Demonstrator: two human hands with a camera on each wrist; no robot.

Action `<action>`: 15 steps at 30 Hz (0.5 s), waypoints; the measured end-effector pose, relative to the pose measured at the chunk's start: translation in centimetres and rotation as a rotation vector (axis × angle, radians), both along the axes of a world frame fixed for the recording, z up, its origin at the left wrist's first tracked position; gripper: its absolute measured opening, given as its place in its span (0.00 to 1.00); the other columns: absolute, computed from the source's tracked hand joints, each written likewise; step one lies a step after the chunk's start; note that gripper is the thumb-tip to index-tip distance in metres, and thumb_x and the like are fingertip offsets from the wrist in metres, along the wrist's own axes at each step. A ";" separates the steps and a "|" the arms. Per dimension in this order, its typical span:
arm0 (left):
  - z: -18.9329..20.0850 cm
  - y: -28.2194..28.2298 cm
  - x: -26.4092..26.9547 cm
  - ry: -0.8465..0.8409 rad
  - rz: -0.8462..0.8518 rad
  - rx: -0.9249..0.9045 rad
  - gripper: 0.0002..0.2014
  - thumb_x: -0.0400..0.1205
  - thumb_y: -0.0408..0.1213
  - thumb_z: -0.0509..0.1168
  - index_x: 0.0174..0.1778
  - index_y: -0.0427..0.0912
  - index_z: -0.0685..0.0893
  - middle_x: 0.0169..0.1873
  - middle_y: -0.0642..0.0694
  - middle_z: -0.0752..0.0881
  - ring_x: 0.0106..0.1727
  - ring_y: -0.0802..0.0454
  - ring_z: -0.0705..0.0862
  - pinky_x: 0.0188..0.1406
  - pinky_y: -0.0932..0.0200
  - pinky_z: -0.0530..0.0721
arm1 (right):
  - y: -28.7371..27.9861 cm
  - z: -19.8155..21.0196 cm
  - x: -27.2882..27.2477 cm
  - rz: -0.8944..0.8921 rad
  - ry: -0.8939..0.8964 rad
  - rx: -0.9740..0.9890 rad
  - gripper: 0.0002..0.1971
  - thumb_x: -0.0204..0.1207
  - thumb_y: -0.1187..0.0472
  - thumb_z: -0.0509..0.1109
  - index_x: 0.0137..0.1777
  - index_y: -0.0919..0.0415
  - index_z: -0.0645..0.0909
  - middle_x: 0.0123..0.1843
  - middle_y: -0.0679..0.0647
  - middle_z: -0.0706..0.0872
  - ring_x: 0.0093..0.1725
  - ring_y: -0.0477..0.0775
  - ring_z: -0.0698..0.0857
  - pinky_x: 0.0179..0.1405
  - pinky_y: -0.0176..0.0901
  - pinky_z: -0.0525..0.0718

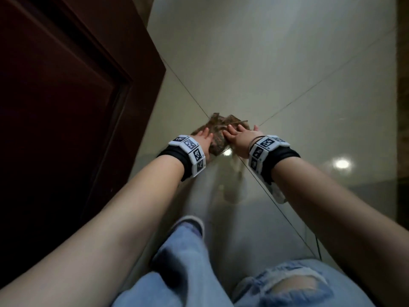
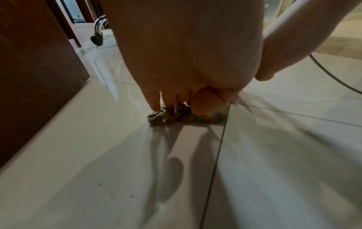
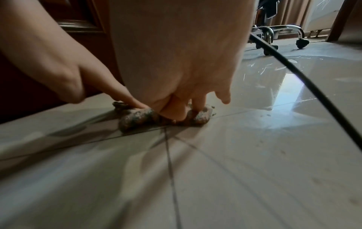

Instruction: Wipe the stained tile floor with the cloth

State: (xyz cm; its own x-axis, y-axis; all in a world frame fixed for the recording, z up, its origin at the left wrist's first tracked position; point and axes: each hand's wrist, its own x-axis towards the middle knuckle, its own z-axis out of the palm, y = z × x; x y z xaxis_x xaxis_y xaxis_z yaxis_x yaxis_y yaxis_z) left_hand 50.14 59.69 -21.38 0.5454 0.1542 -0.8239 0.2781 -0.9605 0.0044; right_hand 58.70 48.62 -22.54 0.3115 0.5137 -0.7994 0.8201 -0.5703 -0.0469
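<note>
A crumpled brown mottled cloth [image 1: 218, 131] lies on the glossy pale tile floor [image 1: 276, 63], where two grout lines cross. My left hand [image 1: 209, 136] presses down on its left part with straight fingers. My right hand [image 1: 235, 130] presses on its right part beside it. In the left wrist view the left hand [image 2: 176, 106] stands its fingertips and thumb on the bunched cloth [image 2: 162, 118]. In the right wrist view the right hand [image 3: 186, 111] pushes its thumb and two fingers into the cloth [image 3: 135, 120], with the little finger [image 3: 224, 96] lifted. A few dark specks [image 3: 213, 114] lie just right of the cloth.
A dark wooden door [image 1: 66, 96] stands close on the left. A black cable [image 3: 293, 74] runs past my right wrist. The wheeled chrome base of a chair [image 3: 282, 35] stands farther along the floor. My knees in pale jeans [image 1: 287, 284] and a shoe [image 1: 190, 222] are below.
</note>
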 end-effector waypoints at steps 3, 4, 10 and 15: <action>-0.4 -0.9 -0.5 -0.029 0.029 0.015 0.38 0.83 0.37 0.57 0.84 0.36 0.43 0.84 0.37 0.41 0.86 0.44 0.46 0.85 0.50 0.52 | -0.7 -0.1 -2.1 -0.037 0.011 -0.021 0.35 0.82 0.58 0.57 0.85 0.49 0.43 0.87 0.49 0.43 0.86 0.57 0.49 0.80 0.69 0.49; -0.6 -0.9 -0.2 -0.032 0.030 0.020 0.38 0.83 0.37 0.57 0.84 0.36 0.43 0.84 0.38 0.41 0.86 0.43 0.46 0.85 0.50 0.52 | -0.7 -0.2 -2.6 -0.032 -0.002 -0.018 0.35 0.82 0.57 0.56 0.85 0.50 0.43 0.87 0.50 0.43 0.86 0.58 0.49 0.80 0.68 0.48; -2.0 0.5 -0.6 -0.077 -0.029 0.000 0.37 0.83 0.37 0.56 0.85 0.38 0.43 0.84 0.38 0.41 0.86 0.44 0.48 0.83 0.52 0.55 | -0.7 -0.8 -3.9 -0.066 -0.078 0.025 0.35 0.81 0.60 0.54 0.85 0.53 0.44 0.87 0.52 0.44 0.86 0.61 0.51 0.83 0.64 0.49; -2.6 0.6 -1.7 -0.128 -0.042 -0.031 0.38 0.84 0.38 0.57 0.84 0.38 0.41 0.84 0.38 0.39 0.86 0.44 0.43 0.85 0.50 0.51 | -1.0 -0.4 -4.6 -0.103 -0.080 0.033 0.36 0.81 0.62 0.55 0.85 0.52 0.42 0.87 0.52 0.42 0.86 0.60 0.49 0.83 0.63 0.52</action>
